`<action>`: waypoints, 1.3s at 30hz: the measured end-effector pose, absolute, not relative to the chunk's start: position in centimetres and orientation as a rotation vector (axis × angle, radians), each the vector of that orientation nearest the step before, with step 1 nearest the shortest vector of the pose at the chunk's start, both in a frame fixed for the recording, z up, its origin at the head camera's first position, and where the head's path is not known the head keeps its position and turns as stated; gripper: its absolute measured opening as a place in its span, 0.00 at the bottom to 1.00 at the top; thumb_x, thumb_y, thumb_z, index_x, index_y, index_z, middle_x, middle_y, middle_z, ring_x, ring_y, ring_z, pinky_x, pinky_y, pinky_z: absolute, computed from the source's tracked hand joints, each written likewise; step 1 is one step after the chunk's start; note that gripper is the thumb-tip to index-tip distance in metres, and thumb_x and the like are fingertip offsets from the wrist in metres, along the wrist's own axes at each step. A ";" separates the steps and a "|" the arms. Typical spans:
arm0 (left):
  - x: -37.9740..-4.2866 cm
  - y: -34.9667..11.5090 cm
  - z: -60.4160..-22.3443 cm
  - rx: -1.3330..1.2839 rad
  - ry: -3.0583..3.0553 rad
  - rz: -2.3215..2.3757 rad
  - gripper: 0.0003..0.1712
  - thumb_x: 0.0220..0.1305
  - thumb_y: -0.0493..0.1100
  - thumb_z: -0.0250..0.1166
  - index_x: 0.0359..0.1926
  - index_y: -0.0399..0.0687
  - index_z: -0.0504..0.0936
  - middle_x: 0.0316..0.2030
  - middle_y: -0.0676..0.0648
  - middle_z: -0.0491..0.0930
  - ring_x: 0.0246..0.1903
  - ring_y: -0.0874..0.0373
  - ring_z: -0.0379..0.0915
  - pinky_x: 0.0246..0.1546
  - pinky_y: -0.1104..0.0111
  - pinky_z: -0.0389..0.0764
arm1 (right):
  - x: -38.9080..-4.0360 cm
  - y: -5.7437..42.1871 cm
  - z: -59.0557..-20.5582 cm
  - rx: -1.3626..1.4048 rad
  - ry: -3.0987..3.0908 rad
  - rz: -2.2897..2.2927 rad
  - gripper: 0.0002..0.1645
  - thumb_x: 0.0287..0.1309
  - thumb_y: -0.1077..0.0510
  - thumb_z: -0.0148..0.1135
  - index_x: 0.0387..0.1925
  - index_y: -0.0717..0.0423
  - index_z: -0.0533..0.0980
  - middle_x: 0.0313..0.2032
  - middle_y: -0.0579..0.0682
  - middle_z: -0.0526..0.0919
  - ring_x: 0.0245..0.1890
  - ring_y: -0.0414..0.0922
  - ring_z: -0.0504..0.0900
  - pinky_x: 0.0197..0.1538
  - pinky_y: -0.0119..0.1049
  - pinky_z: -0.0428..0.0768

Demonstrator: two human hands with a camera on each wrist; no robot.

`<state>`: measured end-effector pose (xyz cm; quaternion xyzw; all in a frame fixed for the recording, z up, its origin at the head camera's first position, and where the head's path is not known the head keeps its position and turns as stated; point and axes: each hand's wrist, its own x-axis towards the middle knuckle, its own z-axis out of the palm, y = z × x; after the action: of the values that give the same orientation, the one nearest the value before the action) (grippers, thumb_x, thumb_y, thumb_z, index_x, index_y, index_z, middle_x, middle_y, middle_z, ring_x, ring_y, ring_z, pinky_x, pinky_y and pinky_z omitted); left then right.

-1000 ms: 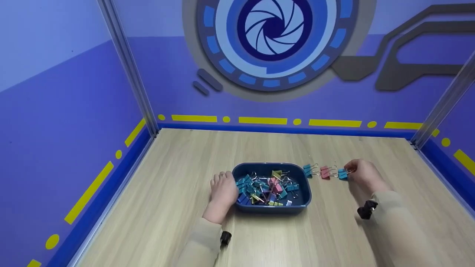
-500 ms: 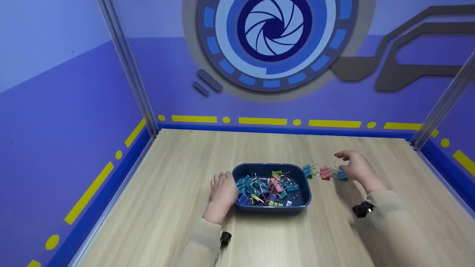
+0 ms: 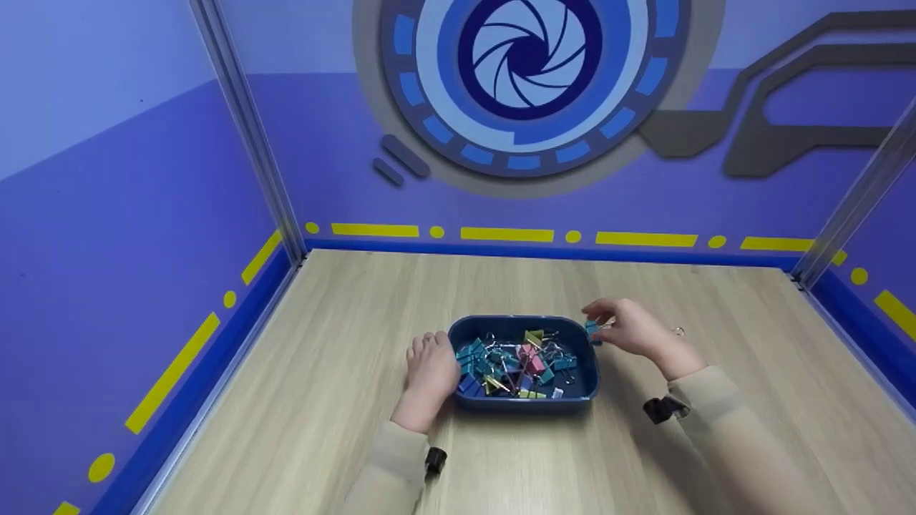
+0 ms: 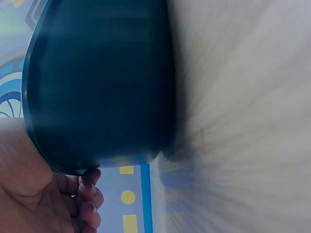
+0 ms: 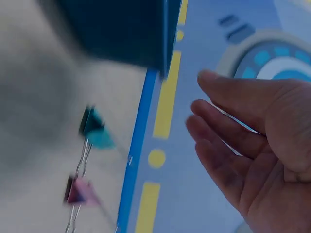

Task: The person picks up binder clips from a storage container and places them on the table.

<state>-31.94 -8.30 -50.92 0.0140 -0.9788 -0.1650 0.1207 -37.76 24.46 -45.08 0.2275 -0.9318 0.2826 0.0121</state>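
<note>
A dark blue plastic box [image 3: 522,405] stands on the table with several binder clips [image 3: 532,361] heaped inside, teal, pink, yellow and blue. My left hand [image 3: 431,368] holds the box at its left end; in the left wrist view its curled fingers [image 4: 90,194] meet the far corner below the rim. Over the clips right of the box hovers my right hand [image 3: 633,332], thumb and fingers apart, with nothing between them in the right wrist view. Beneath it a teal binder clip [image 5: 92,124] and a pink binder clip [image 5: 80,191] stand in line. The hand hides most of this row in the head view.
The wooden table [image 3: 343,336] meets a blue patterned back wall [image 3: 315,157]. Side walls rise at left and right, with metal posts [image 3: 250,136] in the corners. A wire handle [image 3: 679,331] shows just right of my right wrist.
My right hand has let go of the teal clip at the right end of the row. It has lifted and moved left toward the box. My left hand stays put.
</note>
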 end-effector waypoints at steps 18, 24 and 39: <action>-31.8 -8.3 -51.0 0.036 -2.848 -0.485 0.17 0.58 0.41 0.59 0.46 0.35 0.73 0.43 0.37 0.75 0.46 0.42 0.67 0.47 0.53 0.65 | -36.4 16.5 -46.6 1.102 -2.926 0.711 0.25 0.45 0.64 0.72 0.49 0.60 0.78 0.36 0.52 0.84 0.33 0.43 0.81 0.37 0.39 0.79; -31.7 -8.3 -50.9 0.019 -2.845 -0.484 0.14 0.58 0.39 0.59 0.43 0.36 0.73 0.42 0.37 0.75 0.44 0.42 0.67 0.46 0.54 0.66 | -36.4 15.5 -47.0 1.180 -2.901 0.584 0.21 0.44 0.66 0.71 0.44 0.58 0.81 0.32 0.47 0.84 0.29 0.38 0.80 0.33 0.34 0.79; -32.0 -8.4 -51.0 0.026 -2.840 -0.493 0.12 0.57 0.38 0.57 0.41 0.37 0.73 0.39 0.38 0.75 0.42 0.43 0.67 0.43 0.54 0.66 | -36.3 15.3 -47.1 1.161 -2.936 0.596 0.09 0.47 0.66 0.69 0.33 0.55 0.83 0.28 0.46 0.85 0.27 0.38 0.82 0.31 0.32 0.79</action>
<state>-32.00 -8.40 -51.01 0.0091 -0.9770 -0.1697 0.1292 -36.32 15.34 -47.11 0.3610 -0.9132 0.1855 -0.0355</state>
